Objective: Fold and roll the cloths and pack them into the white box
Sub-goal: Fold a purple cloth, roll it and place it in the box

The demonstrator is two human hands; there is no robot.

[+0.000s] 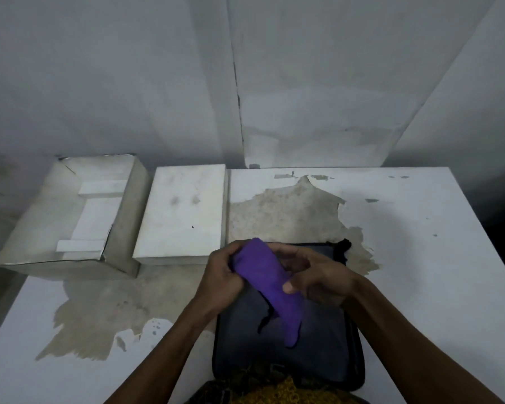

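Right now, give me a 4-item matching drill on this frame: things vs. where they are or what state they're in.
Things:
1. purple cloth
2. open white box
3. white lid
4. dark case

Places or states:
A. flat on the table, between the box and the worn patch
B. far left, open, white strips inside
C. held by the left hand and right hand
D. lying open under the hands

Pairs: 1-C, 2-B, 3-A, 4-D
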